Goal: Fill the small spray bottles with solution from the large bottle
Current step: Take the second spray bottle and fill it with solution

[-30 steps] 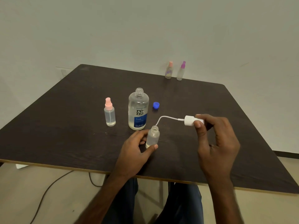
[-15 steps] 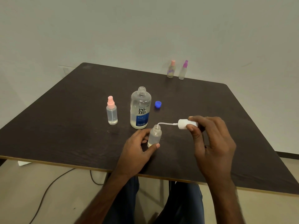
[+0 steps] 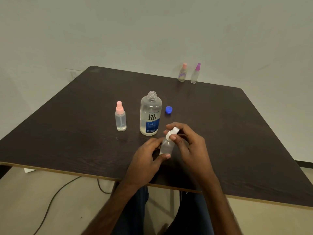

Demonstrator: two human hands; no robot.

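Dim, even light, soft shadows, slight blur at lower edge

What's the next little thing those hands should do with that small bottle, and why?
Probably twist the white spray cap until snug. The right hand pinches it at the neck of the small bottle, apparently not yet screwed down, while the left hand grips the bottle steady on the table.

The large bottle [image 3: 150,114] stands between a spray bottle [image 3: 120,117] on its left and a cap [image 3: 168,110] on its right.
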